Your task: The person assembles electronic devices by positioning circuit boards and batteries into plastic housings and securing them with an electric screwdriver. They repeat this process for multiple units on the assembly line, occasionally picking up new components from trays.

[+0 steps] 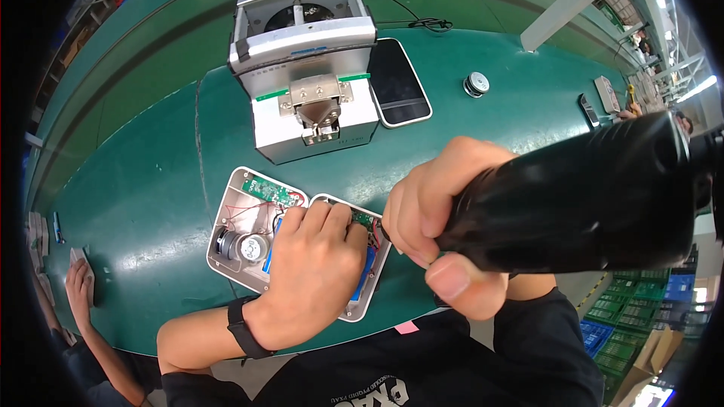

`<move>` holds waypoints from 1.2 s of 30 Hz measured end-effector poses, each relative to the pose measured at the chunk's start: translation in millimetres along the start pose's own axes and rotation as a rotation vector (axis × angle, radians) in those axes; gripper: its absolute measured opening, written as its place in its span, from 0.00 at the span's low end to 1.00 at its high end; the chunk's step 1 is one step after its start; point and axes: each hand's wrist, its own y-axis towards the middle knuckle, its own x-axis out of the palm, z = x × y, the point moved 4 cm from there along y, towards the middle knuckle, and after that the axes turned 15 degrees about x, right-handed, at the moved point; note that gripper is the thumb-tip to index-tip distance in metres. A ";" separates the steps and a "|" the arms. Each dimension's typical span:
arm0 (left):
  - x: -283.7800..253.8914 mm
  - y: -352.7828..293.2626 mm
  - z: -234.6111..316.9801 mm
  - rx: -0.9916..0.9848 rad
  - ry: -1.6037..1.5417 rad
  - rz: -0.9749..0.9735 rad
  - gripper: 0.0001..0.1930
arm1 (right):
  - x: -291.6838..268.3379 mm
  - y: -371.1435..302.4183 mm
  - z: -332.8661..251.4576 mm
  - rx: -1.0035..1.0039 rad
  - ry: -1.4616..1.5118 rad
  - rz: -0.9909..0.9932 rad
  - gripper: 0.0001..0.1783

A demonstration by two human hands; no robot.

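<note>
Two open white plastic casings lie side by side on the green table. The left casing [226, 262] holds a green circuit board [270, 191], red wires and a round speaker [253, 248]. A blue battery pack [363, 275] shows in the right casing [373, 298]. My left hand [315, 264] lies across both, its fingers bent down into the right casing; their tips and whatever they hold are hidden. My right hand [445, 218] is wrapped round the lower end of a black electric screwdriver [581, 203], tilted toward the right casing's upper right corner. Its bit is mostly hidden by my fingers.
Beyond the casings stands a grey and white tabletop machine [309, 68]. Beside it lies a tablet with a black screen [400, 83]. A loose speaker [476, 84] stands farther right. At the left edge, another person's hand [78, 283] holds a pale part.
</note>
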 end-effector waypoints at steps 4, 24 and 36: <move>-0.1 -1.6 -2.1 -0.013 -0.015 0.027 0.02 | 6.0 8.7 10.1 -0.169 -0.021 -0.085 0.20; -0.7 -9.2 -3.1 -0.048 -0.071 0.023 0.02 | 12.0 11.0 4.8 0.009 -0.382 -0.141 0.19; -51.0 -44.8 -9.6 -0.372 0.078 -0.056 0.11 | 9.3 34.8 -7.9 -0.157 -0.195 0.081 0.12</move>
